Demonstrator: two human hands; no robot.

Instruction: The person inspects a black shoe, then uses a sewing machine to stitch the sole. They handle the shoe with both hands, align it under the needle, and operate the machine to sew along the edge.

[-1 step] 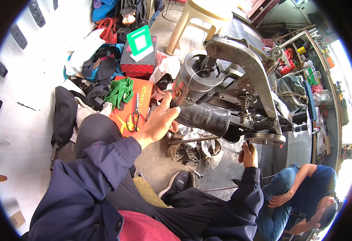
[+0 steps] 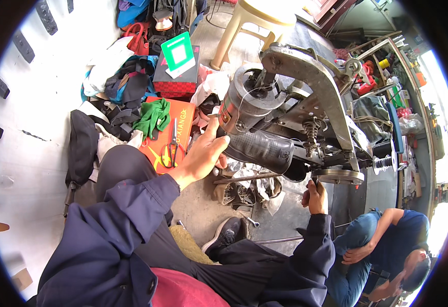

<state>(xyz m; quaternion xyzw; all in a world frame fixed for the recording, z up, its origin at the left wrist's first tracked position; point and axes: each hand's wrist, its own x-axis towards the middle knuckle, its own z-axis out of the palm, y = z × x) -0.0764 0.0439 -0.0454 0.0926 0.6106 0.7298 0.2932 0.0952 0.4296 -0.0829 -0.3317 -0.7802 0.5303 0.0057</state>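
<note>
A hand-cranked shoe-stitching machine (image 2: 313, 77) of worn grey metal stands in front of me, slightly to the right. Under its round metal head (image 2: 248, 100) lies a black shoe (image 2: 262, 151) with small perforations. My left hand (image 2: 203, 156) grips the left end of the shoe, thumb on top; some of its fingers are hidden behind it. At the machine's lower right is a flat metal wheel (image 2: 339, 177). My right hand (image 2: 317, 198) is closed around the handle below the wheel's left edge. A spool of pale thread (image 2: 383, 163) sits to the right of the wheel.
Scissors (image 2: 172, 148) and a green cloth (image 2: 153, 117) lie on an orange box (image 2: 183, 115) at left. Behind stand a dark box (image 2: 178, 84) with a green sign and a cream stool (image 2: 234, 30). A person (image 2: 387, 256) sits at lower right; cluttered shelves (image 2: 405, 102) line the right.
</note>
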